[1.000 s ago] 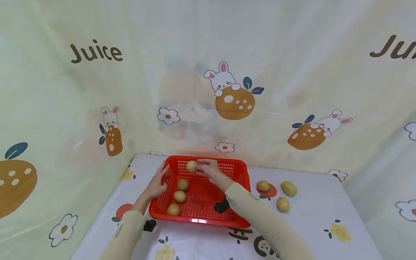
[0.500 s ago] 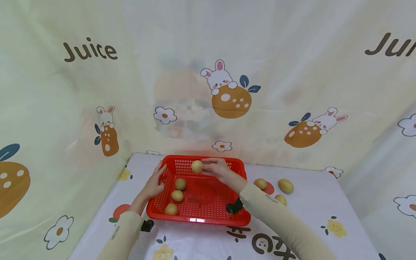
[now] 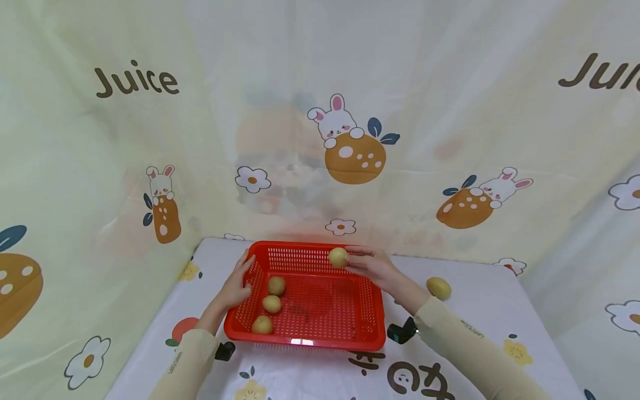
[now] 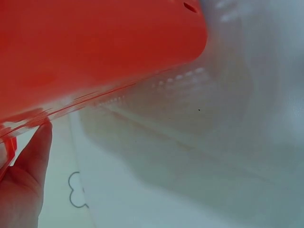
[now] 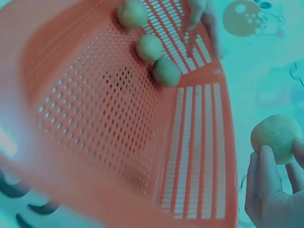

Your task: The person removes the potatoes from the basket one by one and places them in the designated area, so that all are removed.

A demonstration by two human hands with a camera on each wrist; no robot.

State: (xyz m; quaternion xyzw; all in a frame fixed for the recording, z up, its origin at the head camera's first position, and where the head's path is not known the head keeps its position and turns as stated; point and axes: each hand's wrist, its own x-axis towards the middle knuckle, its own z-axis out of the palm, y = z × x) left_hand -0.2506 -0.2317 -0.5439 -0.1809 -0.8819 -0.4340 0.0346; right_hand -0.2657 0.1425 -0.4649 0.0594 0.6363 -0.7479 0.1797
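A red plastic basket [image 3: 320, 342] with slotted walls sits on the table. Its left rim is gripped by my left hand [image 3: 236, 284]; in the left wrist view one finger [image 4: 37, 152] lies along the rim. My right hand [image 3: 372, 268] pinches a round, pale yellow potato [image 3: 338, 257] between thumb and fingers, up near the back right of the basket. The right wrist view shows the same potato [image 5: 276, 137] held at the fingertips. Inside, along the left wall, lie three potatoes: a back one [image 3: 276, 285], a middle one [image 3: 271, 304] and a front one [image 3: 262, 325].
Another potato [image 3: 439, 288] lies on the table to the right, past my right forearm. The printed tablecloth [image 3: 300, 378] covers the table. A curtain [image 3: 425, 66] with rabbit and fruit prints rises behind and at both sides.
My right hand has carried its potato rightward, from the basket's back left to its back right. The forearm now hides two potatoes on the table. My left hand keeps its place on the rim.
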